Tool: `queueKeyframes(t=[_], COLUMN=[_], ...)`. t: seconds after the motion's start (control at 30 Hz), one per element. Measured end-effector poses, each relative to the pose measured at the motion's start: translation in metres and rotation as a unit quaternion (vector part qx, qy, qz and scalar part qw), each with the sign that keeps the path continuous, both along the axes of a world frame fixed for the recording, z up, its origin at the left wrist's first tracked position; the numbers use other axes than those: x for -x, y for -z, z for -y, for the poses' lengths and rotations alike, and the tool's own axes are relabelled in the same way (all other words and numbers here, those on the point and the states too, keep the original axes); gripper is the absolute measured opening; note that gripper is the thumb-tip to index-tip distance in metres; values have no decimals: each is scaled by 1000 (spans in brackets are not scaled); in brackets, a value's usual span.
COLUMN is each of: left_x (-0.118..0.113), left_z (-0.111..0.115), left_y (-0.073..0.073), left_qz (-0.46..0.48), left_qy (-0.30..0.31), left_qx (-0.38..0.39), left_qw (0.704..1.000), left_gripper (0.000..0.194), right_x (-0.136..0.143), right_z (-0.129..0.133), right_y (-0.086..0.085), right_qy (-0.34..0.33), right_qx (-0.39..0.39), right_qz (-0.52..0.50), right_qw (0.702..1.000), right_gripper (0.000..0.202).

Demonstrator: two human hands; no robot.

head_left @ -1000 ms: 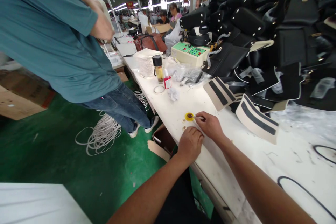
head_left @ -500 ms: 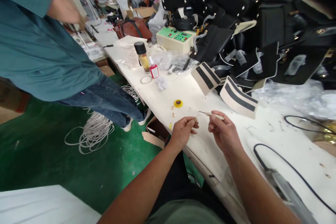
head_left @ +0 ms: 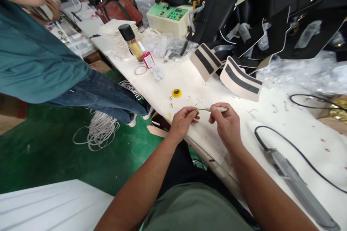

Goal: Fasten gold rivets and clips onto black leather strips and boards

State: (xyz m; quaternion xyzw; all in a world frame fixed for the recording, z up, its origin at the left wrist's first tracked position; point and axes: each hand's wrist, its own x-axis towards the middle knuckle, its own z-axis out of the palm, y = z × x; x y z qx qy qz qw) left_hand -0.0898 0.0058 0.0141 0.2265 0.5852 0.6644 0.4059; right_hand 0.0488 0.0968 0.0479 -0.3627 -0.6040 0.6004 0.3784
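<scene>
Between the thumb and fingers of my left hand (head_left: pixel 183 122) is a small gold metal fitting (head_left: pixel 196 110), its exact kind too small to make out. My right hand (head_left: pixel 225 121) is closed round the pale handle of a thin screwdriver-like tool (head_left: pixel 219 109). The tool's slim metal tip reaches left and meets the gold fitting. Just beyond my left hand, two more small gold fittings (head_left: pixel 171 105) lie on the white table (head_left: pixel 162 92) beside a round yellow disc (head_left: pixel 176 93) with a dark centre.
A grey corded tool (head_left: pixel 300 187) lies at right. Two beige pieces with black strips (head_left: pixel 240 79) stand before piled black bags (head_left: pixel 217 11). A red-labelled bottle (head_left: pixel 148 59), a black-capped jar (head_left: pixel 132 43) and a green-topped control box (head_left: pixel 169 20) sit further back. A person in teal (head_left: pixel 35 54) stands at left.
The tool in my right hand has moved left, its tip now meeting the gold fitting in my left hand. The view has tilted downward.
</scene>
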Motion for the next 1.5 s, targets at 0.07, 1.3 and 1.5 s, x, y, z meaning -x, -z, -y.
queueKeyframes(t=[0.07,1.3,1.5], left_x=[0,22,45], left_z=[0,18,17], left_y=[2,0,-7], left_qz=[-6,-495,-597], left_qy=[4,-58,-46], left_qx=[-2,139,203], left_qw=[1000,856,775], left_gripper=[34,9,9], right_x=[0,-5,-13], right_z=[0,-29,-46], right_y=[1,5,3], right_qy=[1,91,136], right_qx=[-1,176,227], right_qz=[1,-159,-200], right_qw=[1000,967,943], right_gripper=[23,27,32])
